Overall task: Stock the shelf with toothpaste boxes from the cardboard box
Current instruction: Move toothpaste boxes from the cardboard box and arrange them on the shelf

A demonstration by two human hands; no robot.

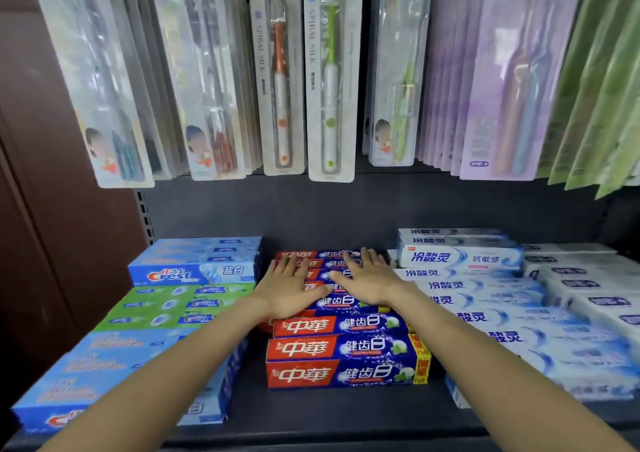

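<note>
Several red-and-blue toothpaste boxes (341,347) lie flat in a row running from the front to the back of the dark shelf (311,417). My left hand (289,288) rests flat, palm down, on the boxes toward the back of that row. Beside it, my right hand (369,280) also lies flat with its fingers spread on the same boxes. Neither hand grips anything. The cardboard box is out of sight.
Blue and green Crest boxes (194,271) are stacked left of the row. White-and-blue toothpaste boxes (460,255) fill the right side. Packaged toothbrushes (330,70) hang from hooks above the shelf. A dark brown wall panel (41,209) stands at the far left.
</note>
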